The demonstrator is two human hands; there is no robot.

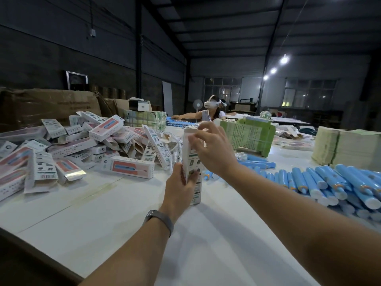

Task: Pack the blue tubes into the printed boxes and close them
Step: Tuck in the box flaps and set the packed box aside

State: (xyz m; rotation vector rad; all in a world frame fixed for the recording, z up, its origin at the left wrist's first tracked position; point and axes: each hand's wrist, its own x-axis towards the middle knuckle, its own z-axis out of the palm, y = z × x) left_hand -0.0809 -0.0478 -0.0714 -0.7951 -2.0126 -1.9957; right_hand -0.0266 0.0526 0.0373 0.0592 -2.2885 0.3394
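While the left hand (179, 187) grips the upright box (191, 162), right-hand fingers (203, 129) apparently pinch its top.

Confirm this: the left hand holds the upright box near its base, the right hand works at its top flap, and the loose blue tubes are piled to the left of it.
One detail is wrong. The head view shows the blue tubes piled to the right of the box, not the left. The rest stands: the left hand holds the upright box near its base and the right hand works at its top flap.
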